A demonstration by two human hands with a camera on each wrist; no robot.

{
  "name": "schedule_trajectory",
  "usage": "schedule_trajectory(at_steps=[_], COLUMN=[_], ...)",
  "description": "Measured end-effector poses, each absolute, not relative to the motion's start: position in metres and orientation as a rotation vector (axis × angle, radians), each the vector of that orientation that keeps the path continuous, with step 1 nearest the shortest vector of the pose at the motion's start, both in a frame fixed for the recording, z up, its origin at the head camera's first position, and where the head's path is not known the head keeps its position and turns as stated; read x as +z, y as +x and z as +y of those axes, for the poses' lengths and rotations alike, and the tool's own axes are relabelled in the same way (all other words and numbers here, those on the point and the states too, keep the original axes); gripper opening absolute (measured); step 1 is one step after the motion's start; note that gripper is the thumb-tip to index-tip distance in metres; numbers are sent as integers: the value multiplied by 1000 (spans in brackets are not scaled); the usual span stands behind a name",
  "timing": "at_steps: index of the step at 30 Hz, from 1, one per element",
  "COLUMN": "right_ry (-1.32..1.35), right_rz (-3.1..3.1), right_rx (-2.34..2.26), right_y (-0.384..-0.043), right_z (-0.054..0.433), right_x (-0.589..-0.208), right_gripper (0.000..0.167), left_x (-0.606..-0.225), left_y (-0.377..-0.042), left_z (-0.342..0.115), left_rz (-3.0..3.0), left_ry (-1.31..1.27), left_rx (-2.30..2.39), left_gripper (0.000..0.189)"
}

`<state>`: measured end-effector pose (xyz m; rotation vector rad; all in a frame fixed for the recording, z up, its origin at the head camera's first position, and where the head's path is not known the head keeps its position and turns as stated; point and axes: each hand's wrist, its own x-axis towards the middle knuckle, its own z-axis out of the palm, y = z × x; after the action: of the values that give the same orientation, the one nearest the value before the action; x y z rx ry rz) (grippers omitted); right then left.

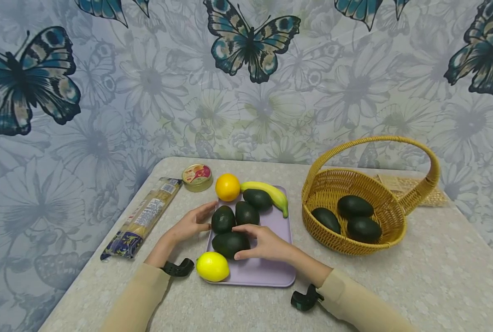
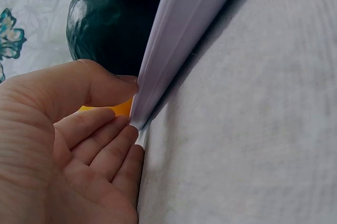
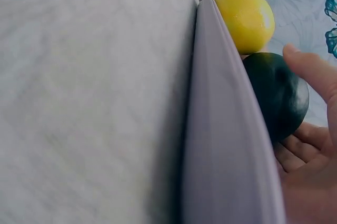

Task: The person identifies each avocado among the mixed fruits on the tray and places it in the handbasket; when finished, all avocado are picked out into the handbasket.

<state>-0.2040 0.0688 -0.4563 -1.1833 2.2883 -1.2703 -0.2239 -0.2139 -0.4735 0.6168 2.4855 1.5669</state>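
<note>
A lilac tray (image 1: 267, 272) carries several dark green avocados, an orange (image 1: 227, 187), a banana (image 1: 267, 188) and a lemon (image 1: 212, 266). My right hand (image 1: 267, 243) holds the nearest avocado (image 1: 225, 244), thumb on its near side and fingers over its far side; the right wrist view shows this avocado (image 3: 276, 95) beside the lemon (image 3: 246, 21). At the tray's left edge, my left hand (image 1: 191, 224) has its fingers loosely extended, next to another avocado (image 1: 223, 220). In the left wrist view, the thumb and fingertips lie right at the tray rim (image 2: 158, 61).
On the right stands a wicker basket (image 1: 313, 230) with a tall handle and three avocados inside. Behind it lies a woven mat (image 1: 433, 199). A pasta packet (image 1: 144, 216) and a round tin (image 1: 197, 177) lie left of the tray. Butterfly-patterned wallpaper (image 1: 267, 115) backs the table.
</note>
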Motion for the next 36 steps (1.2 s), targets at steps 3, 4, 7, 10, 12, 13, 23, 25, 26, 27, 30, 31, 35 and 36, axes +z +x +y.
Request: schedule_trajectory(at_steps=[3,4,7,10,12,13,23,25,26,27,30,31,35,36], right_ry=[-1167,-1163,-1162,-1172,-1185,-1188,-1207,-1180,-1164,-1154,-1124,-1124,-1144,-1157], right_rz=[2311,2312,2318,2321,2325,2326,2366,2366,2359,2352,2321,2310,2265,2251], right_rx=[-1240,-1236,-1222,-1214,-1213,-1213,-1212,-1226,-1239,-1253,-1305,-1322,-1384,-1399], right_y=[-204,-204,-204,-205,-205,-205,-206,-205,-204,-204,-202,-202,-203,-203], right_z=[69,68,68,67,66,66,64,64,64,64,65,65,68,69], right_x=[-458,-458,-459,-459,-459,-459,-459,-454,-451,-448,-437,-434,-421,-417], right_gripper=[66,67,67,68,68,68,66,66,66,67,66,66,65,64], left_x=[-476,-477,-477,-477,-476,-473,-452,-458,-461,-465,-475,-476,-478,-478], left_y=[-225,-225,-226,-226,-226,-225,-212,-215,-218,-220,-226,-226,-227,-227], left_z=[-215,-216,-216,-215,-215,-214,-207,-208,-209,-210,-213,-214,-216,-216], left_rz=[2481,2477,2469,2467,2462,2459,2441,2439,2439,2443,2456,2458,2445,2442], left_ry=[646,647,632,614,599,596,609,606,607,607,594,593,598,599], left_rx=[1572,1577,1587,1589,1590,1586,1583,1592,1598,1598,1594,1594,1616,1620], left_gripper=[68,68,69,69,69,69,67,67,67,67,68,68,69,69])
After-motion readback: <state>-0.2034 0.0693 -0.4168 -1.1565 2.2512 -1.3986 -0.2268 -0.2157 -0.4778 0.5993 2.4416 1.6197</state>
